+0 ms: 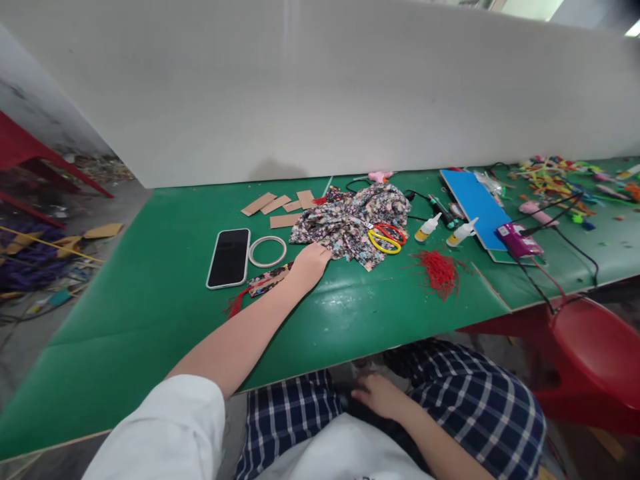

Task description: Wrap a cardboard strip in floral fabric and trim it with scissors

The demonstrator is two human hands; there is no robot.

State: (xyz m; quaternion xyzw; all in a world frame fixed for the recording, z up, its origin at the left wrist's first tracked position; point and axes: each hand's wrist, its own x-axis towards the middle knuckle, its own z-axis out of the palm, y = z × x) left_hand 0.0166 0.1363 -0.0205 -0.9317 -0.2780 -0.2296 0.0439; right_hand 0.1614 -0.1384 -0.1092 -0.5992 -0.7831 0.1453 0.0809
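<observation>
My left hand (311,263) reaches across the table to the near edge of a crumpled dark floral fabric (345,220). Its fingers are closed at the cloth's edge, with the tips partly hidden. Scissors (387,238) with one yellow and one red handle lie on the fabric's right side. Under my left forearm is a flat floral strip (267,281) with a red tassel (237,304). A pale ring (268,239) and a phone (229,259) with a dark screen lie left of that hand. My right hand (377,395) rests open over my lap, below the table edge, holding nothing.
Several cardboard pieces (285,221) lie behind the ring. Right of the fabric are two small glue bottles (429,227), a pile of red threads (441,273), a blue board (477,207) and a pink glue gun (537,213) with cables. A red stool (597,343) stands at right.
</observation>
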